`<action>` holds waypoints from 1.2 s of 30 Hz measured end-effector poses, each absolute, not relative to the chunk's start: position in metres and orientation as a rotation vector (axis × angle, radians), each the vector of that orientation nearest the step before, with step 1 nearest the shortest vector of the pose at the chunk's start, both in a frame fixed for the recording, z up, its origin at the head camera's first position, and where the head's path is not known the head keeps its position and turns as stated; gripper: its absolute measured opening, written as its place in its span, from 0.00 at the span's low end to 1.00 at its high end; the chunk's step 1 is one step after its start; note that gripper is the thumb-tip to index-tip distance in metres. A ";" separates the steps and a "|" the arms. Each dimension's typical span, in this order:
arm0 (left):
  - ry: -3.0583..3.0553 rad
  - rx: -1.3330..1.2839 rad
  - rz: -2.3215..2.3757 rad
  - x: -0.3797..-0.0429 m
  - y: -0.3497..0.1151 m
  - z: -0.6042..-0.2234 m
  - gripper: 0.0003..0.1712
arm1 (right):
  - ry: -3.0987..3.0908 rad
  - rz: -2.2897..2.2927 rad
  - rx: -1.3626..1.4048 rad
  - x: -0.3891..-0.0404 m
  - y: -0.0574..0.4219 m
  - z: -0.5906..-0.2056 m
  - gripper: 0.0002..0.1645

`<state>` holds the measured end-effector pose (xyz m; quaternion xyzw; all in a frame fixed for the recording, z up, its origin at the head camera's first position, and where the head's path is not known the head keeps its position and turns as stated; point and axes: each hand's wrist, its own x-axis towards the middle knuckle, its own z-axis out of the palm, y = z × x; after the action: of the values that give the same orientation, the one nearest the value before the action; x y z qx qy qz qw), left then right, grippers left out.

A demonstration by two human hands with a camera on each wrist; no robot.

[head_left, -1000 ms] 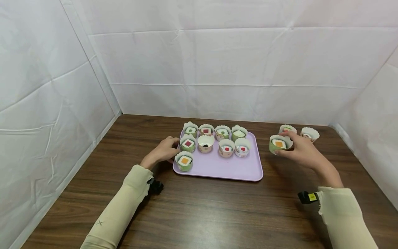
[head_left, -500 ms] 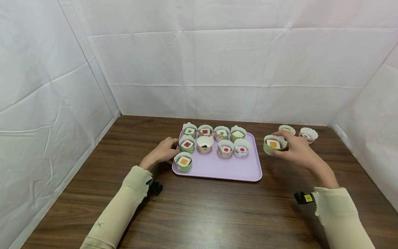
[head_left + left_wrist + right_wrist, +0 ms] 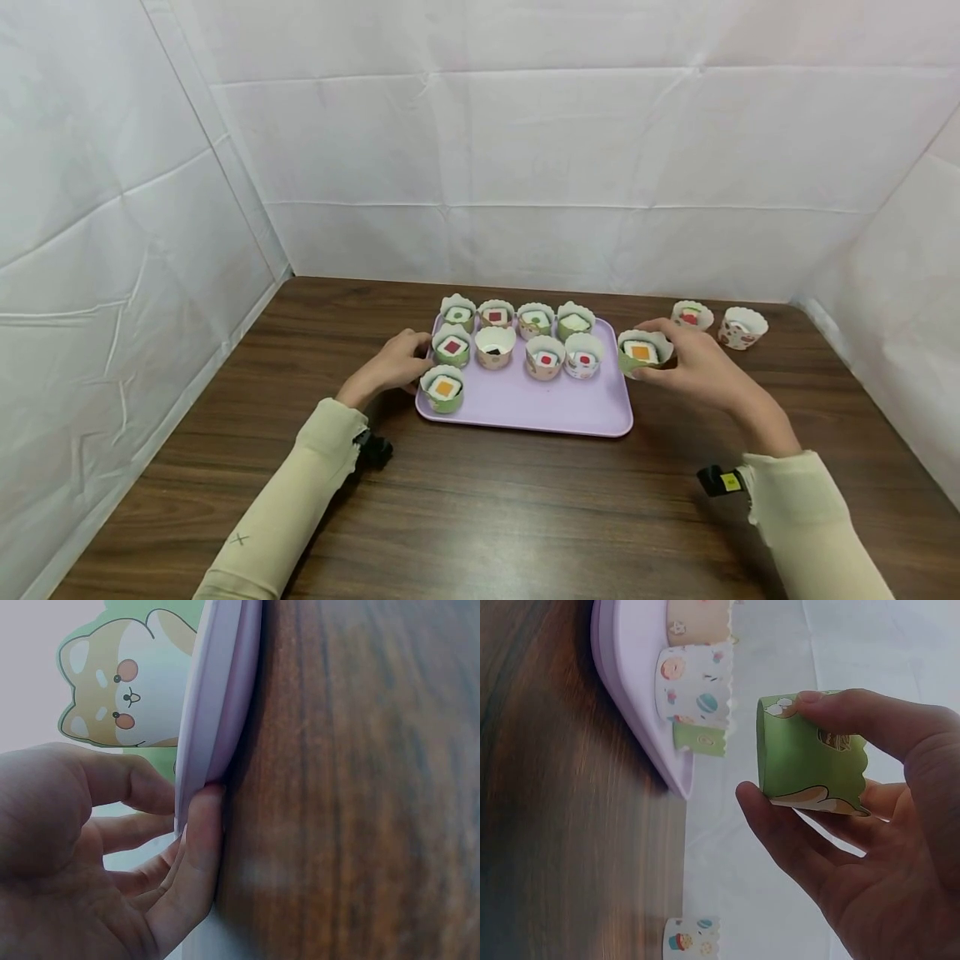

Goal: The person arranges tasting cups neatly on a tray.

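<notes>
My right hand (image 3: 701, 367) grips a green paper baking cup (image 3: 627, 365) beside the tray's right edge. A sushi-like white piece with an orange square centre sits in the cup. In the right wrist view, thumb and fingers hold the cup's green wall (image 3: 795, 754) from opposite sides, above the table. The lilac tray (image 3: 525, 408) bears several similar filled cups in two back rows. At its front left corner stands another green cup (image 3: 445, 398) with an orange-centred piece. My left hand (image 3: 392, 360) pinches the tray's left rim (image 3: 202, 720), fingers on both sides of it.
Two more filled cups stand on the wooden table (image 3: 487, 517) at the back right: one with a red and green filling (image 3: 692, 315), one with a printed wall (image 3: 738, 335). White sheeting (image 3: 525, 150) rises behind and at both sides.
My right hand has carried the green cup leftward, from near the two back right cups to the tray's right edge. The left hand stays at the tray rim.
</notes>
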<state>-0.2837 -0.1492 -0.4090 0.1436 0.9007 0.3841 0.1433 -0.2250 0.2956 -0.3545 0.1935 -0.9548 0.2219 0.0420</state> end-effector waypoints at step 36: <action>2.601 0.427 1.116 -0.283 -0.150 -0.408 0.22 | -2.966 0.750 0.722 -0.225 0.249 -0.362 0.34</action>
<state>-0.2829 -0.1496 -0.4079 0.1477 0.8998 0.3862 0.1391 -0.2248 0.2487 -0.3624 0.2299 -0.9435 0.2385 -0.0007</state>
